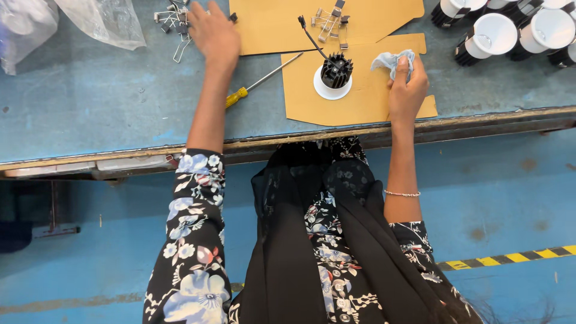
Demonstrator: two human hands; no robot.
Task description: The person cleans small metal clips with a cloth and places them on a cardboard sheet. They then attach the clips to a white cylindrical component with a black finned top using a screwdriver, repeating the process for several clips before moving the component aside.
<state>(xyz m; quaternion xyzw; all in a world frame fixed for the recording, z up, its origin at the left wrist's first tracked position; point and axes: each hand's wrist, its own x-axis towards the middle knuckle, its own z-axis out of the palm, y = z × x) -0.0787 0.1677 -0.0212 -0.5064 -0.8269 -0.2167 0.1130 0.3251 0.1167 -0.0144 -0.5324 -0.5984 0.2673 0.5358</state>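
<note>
— What do you have in each hand, looking down from the head camera?

— My right hand (407,90) has its fingers clamped on a crumpled pale blue cloth (393,61), held just above the brown cardboard sheet (360,102) on the blue worktop (90,102). My left hand (213,33) reaches far out to a pile of metal spring clips (174,24). Its fingers are spread over the pile; whether they have closed on a clip I cannot tell.

— And the lamp part?

— The black finned heat sink on its white round rim (334,75) stands upright on the cardboard, between my hands, just left of the cloth, with a black lead sticking up from it. A yellow-handled screwdriver (258,84) lies to its left, its tip on the cardboard edge.

— How would you handle this well?

— I'd judge it best to pinch a single clip off the pile rather than drag a tangle, and to keep the cloth bunched tight so it doesn't snag the fins.

— Any containers?

— A clear plastic bag (102,21) lies at the far left; its contents I can't make out. More clips (330,24) lie loose on the far cardboard, and finished white-faced lamps (495,36) sit grouped at the right.
</note>
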